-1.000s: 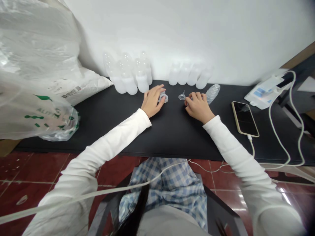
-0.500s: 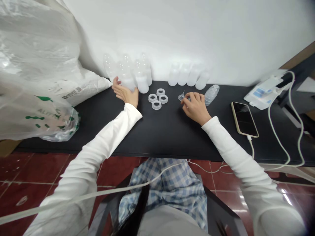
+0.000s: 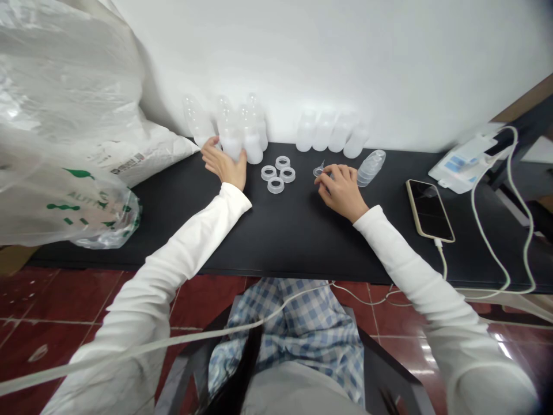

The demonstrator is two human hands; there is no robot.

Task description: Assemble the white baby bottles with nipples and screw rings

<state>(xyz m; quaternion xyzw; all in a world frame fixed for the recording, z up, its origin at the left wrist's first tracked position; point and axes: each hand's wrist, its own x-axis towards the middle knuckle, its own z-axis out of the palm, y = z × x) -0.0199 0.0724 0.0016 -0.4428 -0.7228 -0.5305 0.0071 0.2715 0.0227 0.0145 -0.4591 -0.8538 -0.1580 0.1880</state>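
Observation:
Against the wall stands a group of translucent baby bottles (image 3: pixel 253 141) with domed clear caps. My left hand (image 3: pixel 227 170) is cupped at the front of this group, thumb and fingers apart, and touches one bottle (image 3: pixel 231 144) without closing on it. Several clear ring collars (image 3: pixel 275 185) lie between my hands. My right hand (image 3: pixel 341 187) rests on the table with its fingers curled down over small clear pieces; what lies under the fingertips is hidden. Just left of those fingertips sits a small clear nipple-like piece (image 3: pixel 318 171). Stacked clear domed caps (image 3: pixel 371 167) lie tilted beyond my right hand.
Several uncapped bottles (image 3: pixel 325 131) line the wall on the right. A phone (image 3: pixel 431 208) on a charging cable and a white box-like device (image 3: pixel 458 164) lie farther right. Large plastic bags (image 3: pixel 99 167) fill the left end of the black table (image 3: pixel 285 242).
My left hand has shifted slightly to the right, and the front bottle beside it has moved right, closer to its neighbours. My right hand has barely moved.

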